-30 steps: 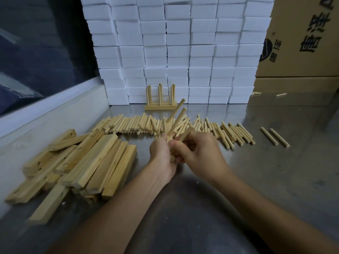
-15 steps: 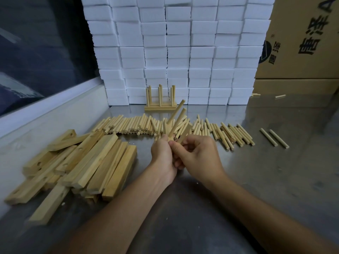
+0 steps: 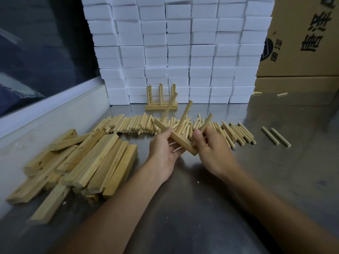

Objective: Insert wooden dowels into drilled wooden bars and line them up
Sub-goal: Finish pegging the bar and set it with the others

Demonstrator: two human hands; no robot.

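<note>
Wooden bar [image 3: 176,137] sits mid-frame, tilted, held off the steel counter [image 3: 275,171] w/ three dowels standing out of it: left hand [image 3: 163,150] cradles it from below w/ fingers curled round its underside, right hand [image 3: 211,149] pinches the nearest dowel [image 3: 206,123] btw thumb & fingers. Loose dowel row [image 3: 128,124] lies just behind the hands, undrilled-side-up bar pile [image 3: 82,162] at lower left. Finished piece [image 3: 161,105] stands upright centre-top, against white foam blocks [image 3: 183,52].

My steel bench [image 3: 211,208] carries a heap of drilled bars [image 3: 78,162] on my left, a row of loose dowels [image 3: 128,123] across the middle, two dowels [image 3: 276,136] lying apart, one finished rack [image 3: 161,105], and stacked white blocks [image 3: 174,52] behind.
</note>
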